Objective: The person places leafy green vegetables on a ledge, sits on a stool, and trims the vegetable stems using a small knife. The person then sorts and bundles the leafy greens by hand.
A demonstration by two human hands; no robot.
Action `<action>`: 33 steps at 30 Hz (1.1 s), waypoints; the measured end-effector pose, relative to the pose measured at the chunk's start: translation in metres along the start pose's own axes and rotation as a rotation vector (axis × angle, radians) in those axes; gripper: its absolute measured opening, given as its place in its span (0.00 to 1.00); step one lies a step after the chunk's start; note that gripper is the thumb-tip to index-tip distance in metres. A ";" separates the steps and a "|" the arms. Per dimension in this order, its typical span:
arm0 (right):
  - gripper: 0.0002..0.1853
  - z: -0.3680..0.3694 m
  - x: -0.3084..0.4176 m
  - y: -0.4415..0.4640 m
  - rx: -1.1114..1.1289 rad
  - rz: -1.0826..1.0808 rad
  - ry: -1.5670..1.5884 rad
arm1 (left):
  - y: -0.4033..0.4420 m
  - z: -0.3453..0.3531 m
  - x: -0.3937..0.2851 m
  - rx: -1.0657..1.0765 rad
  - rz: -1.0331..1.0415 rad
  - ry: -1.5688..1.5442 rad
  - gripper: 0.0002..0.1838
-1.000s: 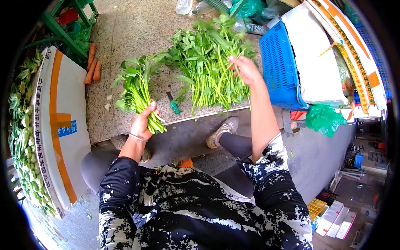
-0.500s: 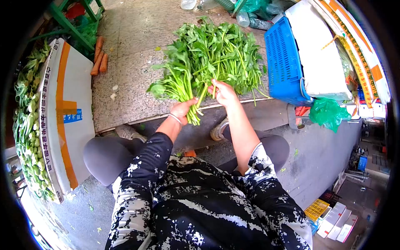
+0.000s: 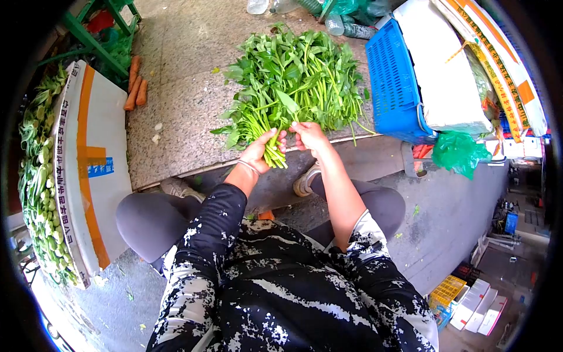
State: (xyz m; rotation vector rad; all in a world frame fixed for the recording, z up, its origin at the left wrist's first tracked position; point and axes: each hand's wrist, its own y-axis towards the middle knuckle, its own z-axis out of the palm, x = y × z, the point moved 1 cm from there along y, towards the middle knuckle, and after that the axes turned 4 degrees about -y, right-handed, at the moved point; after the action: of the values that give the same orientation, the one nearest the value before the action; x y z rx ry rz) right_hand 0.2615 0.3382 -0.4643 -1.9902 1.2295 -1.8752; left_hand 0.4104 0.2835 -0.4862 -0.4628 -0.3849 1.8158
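A bunch of leafy green stems (image 3: 255,125) is held in my left hand (image 3: 258,151), its cut ends sticking out below the fingers. Close to its right, my right hand (image 3: 309,138) pinches a single stem with a broad leaf (image 3: 287,102) pointing up. Behind both hands a large pile of the same greens (image 3: 316,76) lies on the stone slab (image 3: 182,105), stems toward me. The leaves of the held bunch overlap the pile's left front part.
Carrots (image 3: 136,91) lie at the slab's left, near a white foam box (image 3: 102,164) and a green stool (image 3: 91,41). On the right stand a blue crate (image 3: 396,82) and a green plastic bag (image 3: 460,154). Plastic bottles (image 3: 358,31) lie at the back.
My left hand has moved right with the bunch, up against the pile. My right hand has come down from the pile to beside the left, now with a leafy stem.
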 end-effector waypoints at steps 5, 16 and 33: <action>0.11 -0.036 0.035 -0.008 -0.363 -0.291 0.350 | -0.013 -0.008 0.004 -0.008 -0.044 0.078 0.08; 0.15 0.043 0.032 0.064 -0.358 -0.012 0.280 | -0.024 -0.024 0.013 -0.107 -0.082 0.099 0.07; 0.10 0.029 0.057 0.052 -0.166 0.005 0.079 | -0.060 -0.065 0.000 0.076 0.078 -0.023 0.13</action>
State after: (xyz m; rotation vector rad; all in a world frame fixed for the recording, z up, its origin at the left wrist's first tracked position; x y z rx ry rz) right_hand 0.2568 0.2564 -0.4579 -2.0073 1.4543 -1.9237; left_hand 0.4922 0.3019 -0.5134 -0.4091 -0.3166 1.9058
